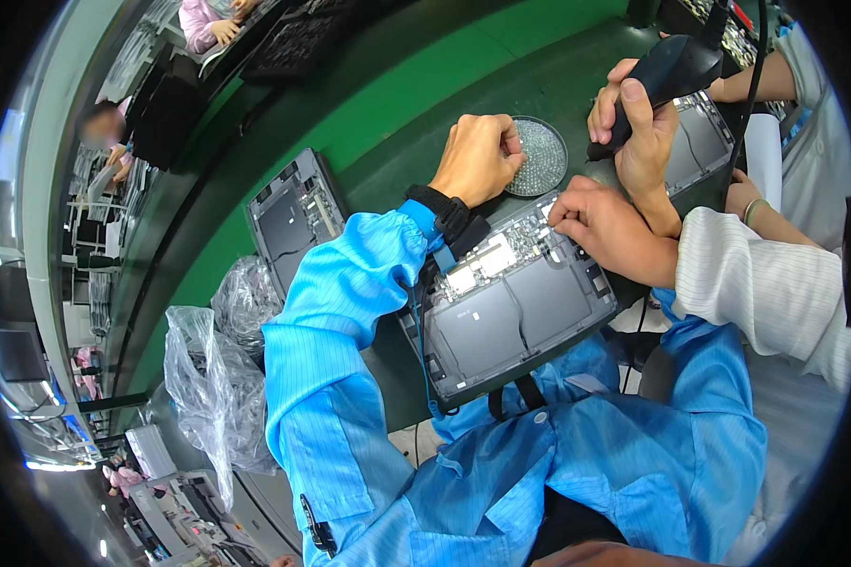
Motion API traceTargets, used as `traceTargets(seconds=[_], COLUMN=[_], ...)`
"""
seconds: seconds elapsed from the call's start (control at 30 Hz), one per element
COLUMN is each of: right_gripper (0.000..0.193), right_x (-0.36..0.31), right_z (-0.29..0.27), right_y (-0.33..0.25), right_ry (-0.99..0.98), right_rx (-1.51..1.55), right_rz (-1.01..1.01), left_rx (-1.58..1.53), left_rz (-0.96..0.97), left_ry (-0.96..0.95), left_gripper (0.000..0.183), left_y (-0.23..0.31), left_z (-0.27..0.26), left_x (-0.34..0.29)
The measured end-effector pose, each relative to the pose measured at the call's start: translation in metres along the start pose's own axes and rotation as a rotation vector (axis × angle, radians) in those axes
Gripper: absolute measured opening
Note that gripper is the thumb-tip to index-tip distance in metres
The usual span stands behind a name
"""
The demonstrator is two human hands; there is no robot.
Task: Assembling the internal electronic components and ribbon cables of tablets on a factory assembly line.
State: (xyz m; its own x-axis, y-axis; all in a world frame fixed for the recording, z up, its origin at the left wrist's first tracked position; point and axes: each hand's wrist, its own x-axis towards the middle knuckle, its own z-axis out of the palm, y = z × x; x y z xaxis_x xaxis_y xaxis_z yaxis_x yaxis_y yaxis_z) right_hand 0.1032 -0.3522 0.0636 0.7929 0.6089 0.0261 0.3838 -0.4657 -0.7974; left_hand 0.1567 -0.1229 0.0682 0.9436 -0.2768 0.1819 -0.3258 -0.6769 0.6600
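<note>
My left hand [477, 156], in a blue sleeve with a black wrist strap [442, 210], has its fingers curled together at the edge of a round dish [542, 156] full of tiny bright pieces. Whatever is pinched there is too small to make out. My right hand [648, 142] is wrapped round a black electric screwdriver [667, 76], raised beyond the laptop base [529, 302]. That base lies in front of me, its circuit board and batteries exposed. Crossing over my right forearm, a co-worker's hand [605, 222] in a striped sleeve touches the base's far right corner.
A second laptop base [298, 217] lies to the left, and another [698, 142] at the right beyond the screwdriver. Crumpled clear plastic bags [213, 387] bulge at the left. A black cable [759, 85] hangs at the upper right, near a co-worker's arm [775, 222].
</note>
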Motion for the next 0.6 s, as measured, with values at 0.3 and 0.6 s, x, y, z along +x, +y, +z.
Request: traceTargets(seconds=[0.3, 0.6], right_gripper=[0.004, 0.011], right_x=[-0.002, -0.003], right_z=[-0.001, 0.009], right_y=[0.000, 0.009], right_ry=[0.004, 0.079], right_rx=[-0.037, -0.093], right_rz=[-0.004, -0.114], left_rx=[-0.006, 0.010], left_rz=[0.072, 0.303], left_ry=[0.015, -0.120], left_gripper=[0.016, 0.016], left_y=[0.011, 0.031], left_z=[-0.009, -0.033], left_x=[-0.010, -0.064])
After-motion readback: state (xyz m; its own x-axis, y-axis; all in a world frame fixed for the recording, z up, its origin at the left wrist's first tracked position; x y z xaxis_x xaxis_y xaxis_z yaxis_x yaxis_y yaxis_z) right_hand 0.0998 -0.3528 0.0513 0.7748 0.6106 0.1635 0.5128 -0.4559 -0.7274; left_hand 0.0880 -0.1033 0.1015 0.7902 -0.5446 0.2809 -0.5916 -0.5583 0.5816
